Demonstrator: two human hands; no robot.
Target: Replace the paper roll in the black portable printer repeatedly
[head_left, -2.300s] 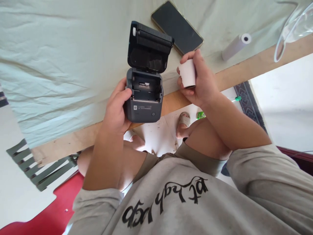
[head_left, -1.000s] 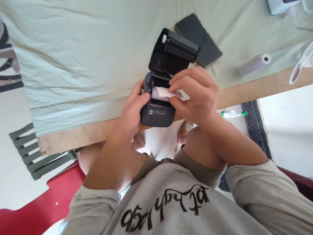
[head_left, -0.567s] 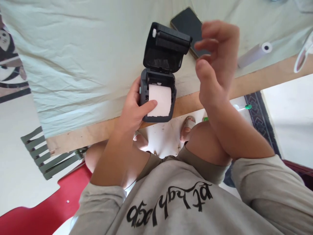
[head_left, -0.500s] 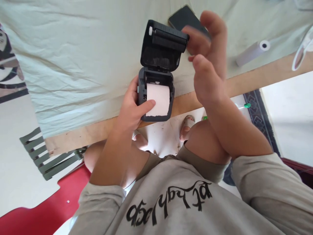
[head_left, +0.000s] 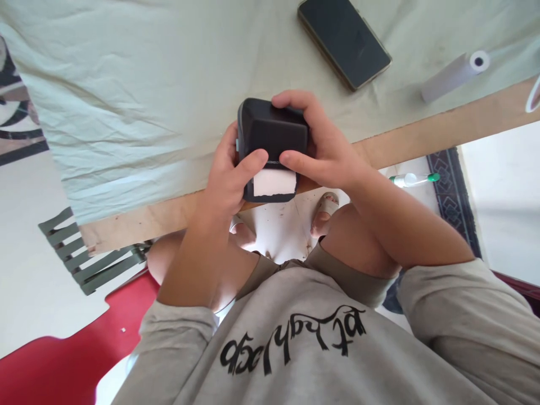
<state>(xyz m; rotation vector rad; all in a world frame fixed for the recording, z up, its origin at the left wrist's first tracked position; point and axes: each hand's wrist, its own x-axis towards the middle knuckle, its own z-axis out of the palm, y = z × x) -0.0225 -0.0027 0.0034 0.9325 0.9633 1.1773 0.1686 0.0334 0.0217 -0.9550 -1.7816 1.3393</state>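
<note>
A small black printer sat just above the middle of the frame, held over the near edge of the tabletop, its lid shut. A short white strip of paper stuck out from under the lid across the printer's lower front face.

The left hand clasped the printer from the left, its grip closed around the side of the body, with the thumb laid across the front just above the paper and touching its upper edge. The right hand clasped it from the right, its grip likewise closed on the printer: the fingers curled over the top of the lid and the thumb pressed on the front beside the left thumb. Both forearms ran down toward grey sleeves at the bottom of the frame.

A pale green cloth covered the tabletop, leaving a bare wooden strip along the near edge. On the cloth in the upper right lay a dark phone, screen up, well apart from the printer. Further right, near the frame's edge, lay a white paper roll on its side, its hollow core facing right.

Below the tabletop edge, a green-capped pen lay on the floor at the right, next to a patterned rug.
</note>
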